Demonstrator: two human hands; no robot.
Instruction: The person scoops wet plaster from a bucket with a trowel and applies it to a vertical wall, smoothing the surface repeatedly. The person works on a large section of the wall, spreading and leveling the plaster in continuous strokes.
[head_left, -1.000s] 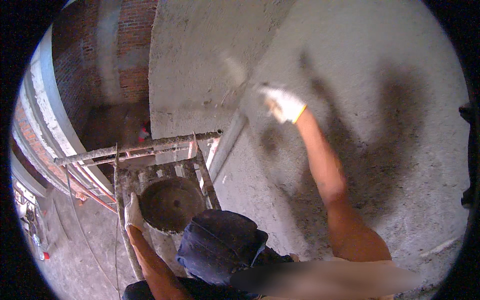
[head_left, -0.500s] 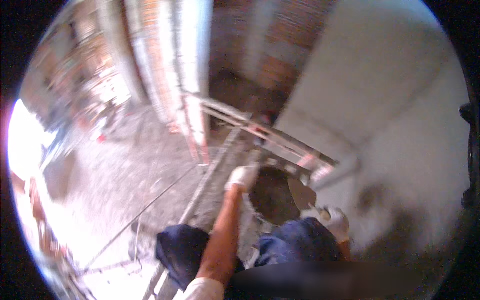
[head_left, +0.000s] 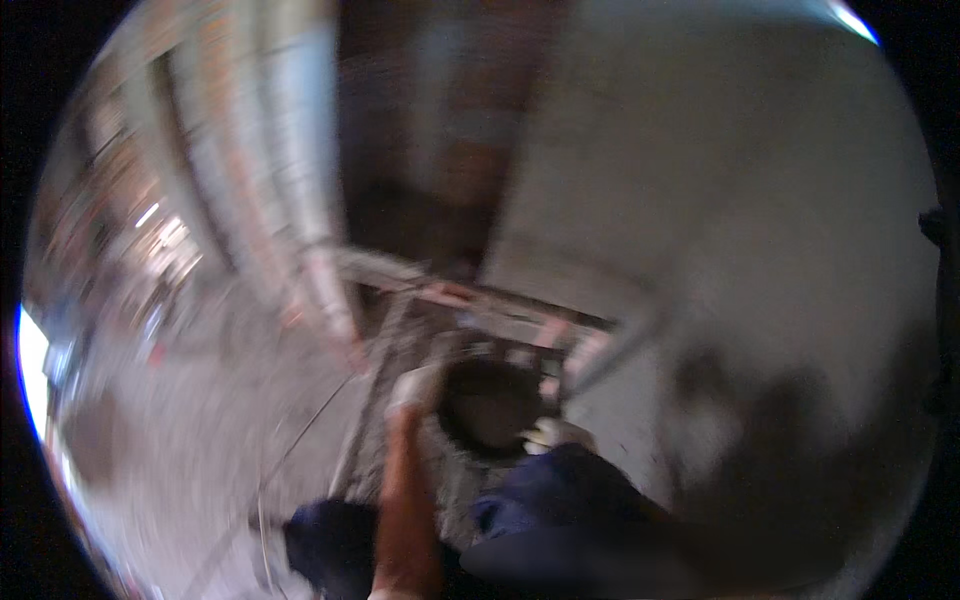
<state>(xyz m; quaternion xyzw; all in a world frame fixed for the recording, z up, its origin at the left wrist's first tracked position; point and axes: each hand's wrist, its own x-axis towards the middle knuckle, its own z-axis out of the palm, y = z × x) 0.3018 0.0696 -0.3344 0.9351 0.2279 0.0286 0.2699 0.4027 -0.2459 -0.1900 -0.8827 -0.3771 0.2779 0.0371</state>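
Observation:
A round dark bucket (head_left: 447, 425) of grey mortar (head_left: 492, 405) stands between my hands. My left hand (head_left: 415, 390), in a pale glove, is at the bucket's left rim; motion blur smears its fingers. At the right rim, my gloved right hand (head_left: 560, 436) is closed around the handle of a trowel. The trowel's blade cannot be made out clearly against the grey mortar. My dark-clothed knees (head_left: 330, 540) show below the bucket.
Behind the bucket runs a low wooden frame (head_left: 520, 318). A smooth grey wall (head_left: 640, 220) rises on the right, and pale posts (head_left: 300, 150) stand at the far left. A thin rod (head_left: 305, 430) crosses the floor. Clutter (head_left: 160, 240) lies beyond.
My view has swung to the right and darkened. My right hand has come in closer to the bucket, and the trowel blade seen earlier is no longer distinct. My left hand stays by the rim.

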